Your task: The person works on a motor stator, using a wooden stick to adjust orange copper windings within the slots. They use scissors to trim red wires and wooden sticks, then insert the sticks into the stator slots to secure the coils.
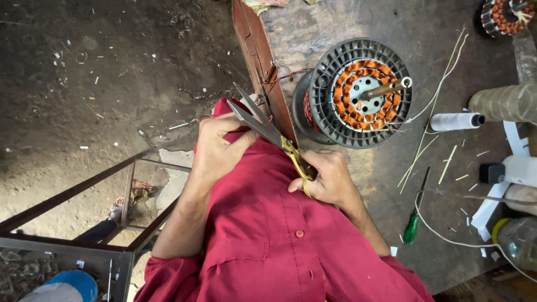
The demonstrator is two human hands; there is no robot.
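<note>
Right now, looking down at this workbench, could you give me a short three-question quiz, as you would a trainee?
1. True or false: the scissors have their blades open.
2. Which hand grips the scissors' yellow handles: the left hand or the right hand?
3. Multiple choice: the green-handled screwdriver lies A) on the stator's copper windings, B) flat on the workbench beside the right forearm, C) on the floor.

Key: 1 true; 2 right hand; 3 B.

Your right hand (327,182) covers the scissors' (268,130) yellow handles, so the finger loops stay hidden. Beyond your fingertips, the second wound stator (503,15) is cut off by the top edge.
</note>
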